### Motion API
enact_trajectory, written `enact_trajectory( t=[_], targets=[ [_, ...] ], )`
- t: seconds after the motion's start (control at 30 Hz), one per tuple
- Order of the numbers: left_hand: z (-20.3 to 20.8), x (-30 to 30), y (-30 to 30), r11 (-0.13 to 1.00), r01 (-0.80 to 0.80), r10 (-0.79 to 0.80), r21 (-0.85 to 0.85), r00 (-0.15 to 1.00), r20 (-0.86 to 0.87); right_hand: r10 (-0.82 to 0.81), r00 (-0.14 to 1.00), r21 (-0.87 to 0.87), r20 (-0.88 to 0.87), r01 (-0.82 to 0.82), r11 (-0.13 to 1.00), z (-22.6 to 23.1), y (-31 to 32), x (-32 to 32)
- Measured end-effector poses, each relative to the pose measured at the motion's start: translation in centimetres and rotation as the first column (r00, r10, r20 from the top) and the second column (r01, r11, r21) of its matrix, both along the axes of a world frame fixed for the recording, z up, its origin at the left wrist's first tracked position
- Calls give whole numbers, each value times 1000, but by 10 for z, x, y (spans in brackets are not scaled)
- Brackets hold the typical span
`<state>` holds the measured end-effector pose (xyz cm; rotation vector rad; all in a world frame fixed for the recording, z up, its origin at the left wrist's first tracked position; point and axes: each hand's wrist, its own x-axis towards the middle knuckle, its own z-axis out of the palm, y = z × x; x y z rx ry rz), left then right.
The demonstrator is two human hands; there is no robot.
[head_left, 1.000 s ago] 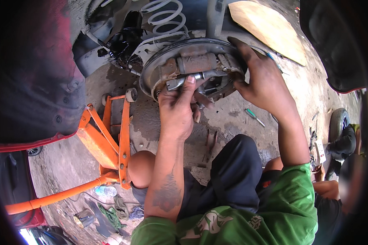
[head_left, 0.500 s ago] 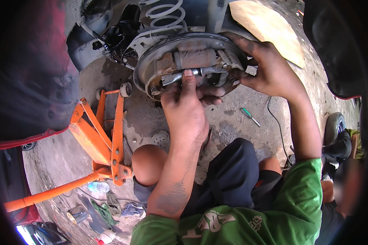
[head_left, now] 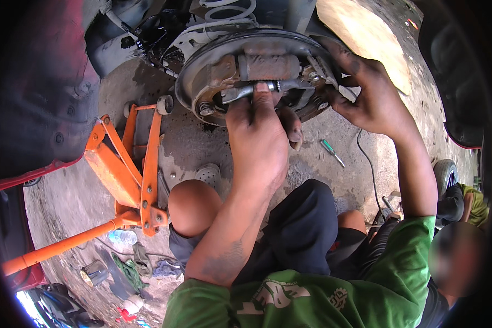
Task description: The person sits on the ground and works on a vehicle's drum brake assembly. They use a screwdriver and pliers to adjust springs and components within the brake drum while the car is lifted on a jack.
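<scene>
In front of me is a drum brake assembly with a dark round backing plate. A rusty cylindrical part sits at its middle. Below that lies a brake adjuster, a silvery bar with a small toothed wheel. My left hand is closed on the adjuster, thumb on top, the other fingers partly hidden beneath. My right hand grips the right side of the assembly, fingers behind the plate's rim and thumb near the end of the curved brake shoe. A spring seat shows at the lower left.
A coil spring rises behind the brake. An orange floor jack stands at left. On the ground lie a green-handled screwdriver, a cable, a plastic bottle and rags. Another person is at the right edge.
The view has shifted slightly. My left hand keeps its thumb on the adjuster while its other fingers have curled downward. My right hand stays at the plate's right side.
</scene>
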<state>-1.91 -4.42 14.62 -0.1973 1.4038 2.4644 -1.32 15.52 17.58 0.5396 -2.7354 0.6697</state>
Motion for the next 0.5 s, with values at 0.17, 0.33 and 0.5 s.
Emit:
enact_trajectory(
  t=[0.17,0.33,0.5],
  targets=[
    [1,0,-4,998,56,-55,19,998,-41,63,998,-119,-20,-65,991,2,-5,-4],
    [-2,-1,0,1000,2,-1,22,998,-57,45,996,1,82,-45,999,12,-3,-8],
    [-6,-3,-1,1000,-11,11,8,998,-62,74,994,74,-85,-68,995,5,-4,-5]
  ],
)
